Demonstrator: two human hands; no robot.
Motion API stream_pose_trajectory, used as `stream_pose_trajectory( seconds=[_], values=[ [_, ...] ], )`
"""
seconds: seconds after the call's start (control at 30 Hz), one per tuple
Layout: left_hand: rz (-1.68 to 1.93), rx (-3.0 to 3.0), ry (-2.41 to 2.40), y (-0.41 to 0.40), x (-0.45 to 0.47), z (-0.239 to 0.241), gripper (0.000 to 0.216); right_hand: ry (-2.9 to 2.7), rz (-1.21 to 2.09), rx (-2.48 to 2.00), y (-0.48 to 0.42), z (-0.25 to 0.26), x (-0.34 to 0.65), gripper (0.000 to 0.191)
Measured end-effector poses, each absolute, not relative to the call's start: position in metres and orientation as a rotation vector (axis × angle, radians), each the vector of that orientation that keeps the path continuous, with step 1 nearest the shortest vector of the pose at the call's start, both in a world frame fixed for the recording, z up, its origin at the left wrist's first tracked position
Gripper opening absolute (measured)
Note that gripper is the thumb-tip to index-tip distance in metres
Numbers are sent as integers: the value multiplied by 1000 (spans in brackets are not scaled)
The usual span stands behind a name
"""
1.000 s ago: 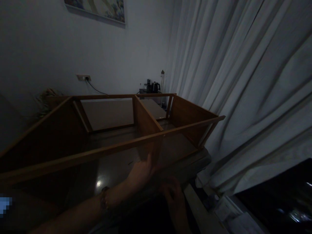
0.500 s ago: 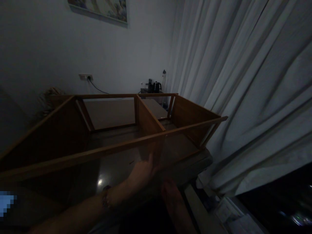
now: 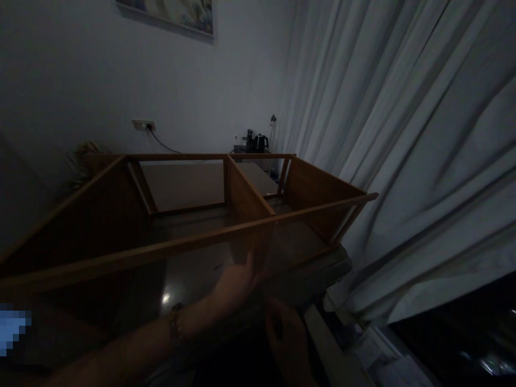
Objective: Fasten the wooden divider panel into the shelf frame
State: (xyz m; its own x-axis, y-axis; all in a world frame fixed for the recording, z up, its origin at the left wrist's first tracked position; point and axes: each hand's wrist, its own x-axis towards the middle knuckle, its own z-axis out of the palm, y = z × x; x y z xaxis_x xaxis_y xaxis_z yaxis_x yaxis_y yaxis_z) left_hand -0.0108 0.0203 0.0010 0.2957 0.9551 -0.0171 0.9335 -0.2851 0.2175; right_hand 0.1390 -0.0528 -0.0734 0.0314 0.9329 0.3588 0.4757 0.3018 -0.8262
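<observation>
A brown wooden shelf unit (image 3: 226, 228) lies on its side before me, with a middle divider board (image 3: 252, 191) between its compartments. My left hand (image 3: 236, 285), a bracelet (image 3: 175, 322) at its wrist, is at the near lower end of that divider. Its thumb points up along the wood and the other fingers wrap round the edge, partly hidden. Lower and to the right, my right hand (image 3: 286, 333) is apart from the unit, fingers curled in toward the thumb. Dim light hides what is in it, if anything.
A padded grey surface (image 3: 338, 260) is under the unit. Long pale curtains (image 3: 399, 177) hang at the right. Behind stand a black kettle (image 3: 261, 142) and a wall socket (image 3: 143, 125) with a cord. White boxes or papers (image 3: 379, 346) lie at lower right.
My right hand has turned and its fingers have curled, leaving a gap by the thumb. My left hand stays at the divider. The view has shifted slightly.
</observation>
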Motion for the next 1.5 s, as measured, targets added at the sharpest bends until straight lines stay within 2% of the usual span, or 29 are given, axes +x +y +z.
stream_pose_trajectory(
  seconds=[0.27, 0.5, 0.7, 0.93, 1.0, 1.17, 1.3, 1.4, 1.5],
  values=[
    [185, 2382, 1744, 21, -10, 1, 54, -1197, 1163, -1268, -48, -62, 138, 28],
    [177, 2376, 1741, 21, -10, 0, 53, -1007, 1325, -1241, -47, -58, 138, 31],
    [182, 2351, 1736, 19, -9, 4, 53, -1011, 1217, -1318, -48, -58, 136, 28],
    [165, 2366, 1742, 20, -10, 1, 53, -1007, 1282, -1293, -52, -61, 133, 30],
    [170, 2370, 1757, 20, -11, -1, 54, -1071, 1128, -1339, -54, -59, 131, 30],
    [179, 2390, 1733, 21, -12, -3, 56, -1384, 468, -1390, -54, -57, 134, 23],
    [147, 2373, 1728, 21, -11, 0, 55, -1657, 236, -1330, -51, -63, 136, 18],
    [152, 2345, 1731, 19, -11, 5, 55, -1569, 323, -1313, -52, -65, 135, 20],
    [157, 2330, 1720, 18, -10, 9, 56, -1345, 646, -1321, -52, -62, 135, 26]
  ],
)
